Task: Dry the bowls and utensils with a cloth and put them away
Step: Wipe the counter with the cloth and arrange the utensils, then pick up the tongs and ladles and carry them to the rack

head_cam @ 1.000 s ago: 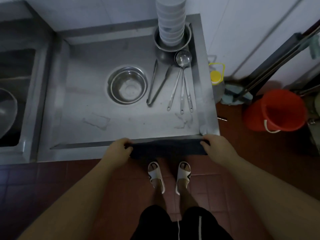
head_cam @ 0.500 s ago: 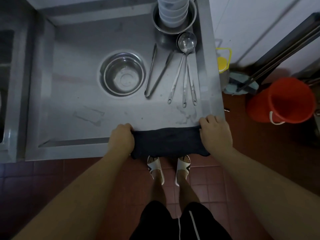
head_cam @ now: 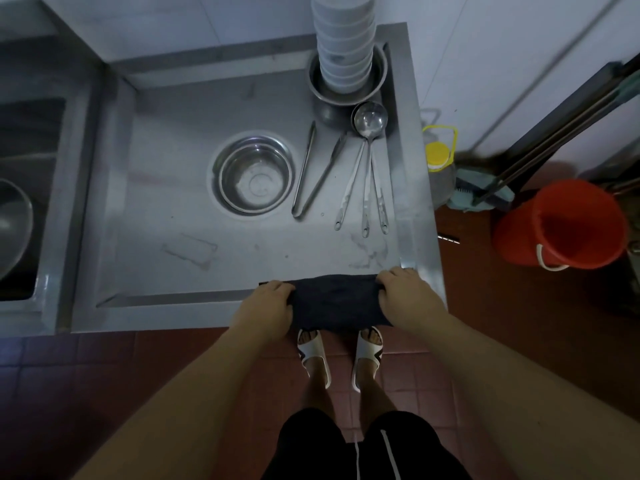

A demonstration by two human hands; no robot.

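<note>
A person stood at a steel counter (head_cam: 166,237), seen from above. Both hands held a dark cloth (head_cam: 337,301) stretched along the counter's near edge: the left hand (head_cam: 265,311) had its fingers curled round the cloth's left end, the right hand (head_cam: 410,297) round its right end. Beyond lay a steel bowl (head_cam: 252,174) mid-counter, tongs (head_cam: 311,171) and three ladles (head_cam: 367,168) to its right, and stacked white bowls (head_cam: 344,39) in a pan at the far right corner (nothing looked dried yet). The cloth probably wanted gathering into one hand, freeing the other for the steel bowl. Open counter lay near and left; a raised rim ran along the right edge.
</note>
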